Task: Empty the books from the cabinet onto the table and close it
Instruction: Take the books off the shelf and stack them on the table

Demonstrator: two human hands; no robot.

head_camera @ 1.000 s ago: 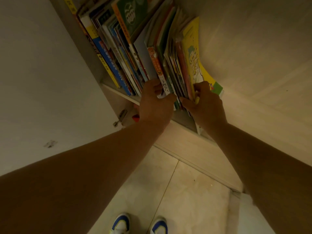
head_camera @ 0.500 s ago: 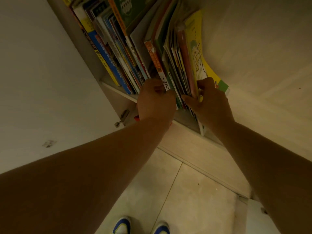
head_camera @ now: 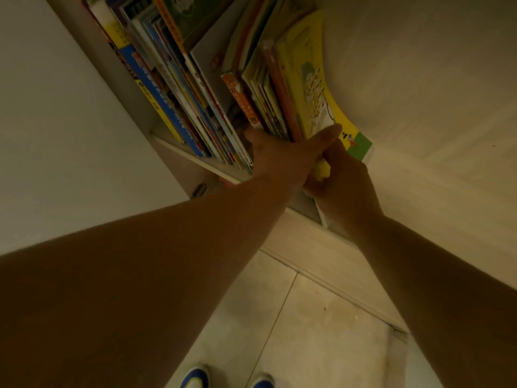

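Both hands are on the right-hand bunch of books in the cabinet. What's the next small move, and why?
Probably draw that bunch straight out toward you. The left hand lies across the bottom edges of the right-hand bunch of books, thumb on the yellow book; the right hand cups the bunch from below. All books remain on the shelf.

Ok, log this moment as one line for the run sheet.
stage: gripping right-hand bundle of books | left hand: between books | right hand: at yellow book | cabinet: open, full

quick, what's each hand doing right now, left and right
Left hand: gripping the right-hand bunch of books.
Right hand: closed on that bunch's lower edge, by the yellow book.
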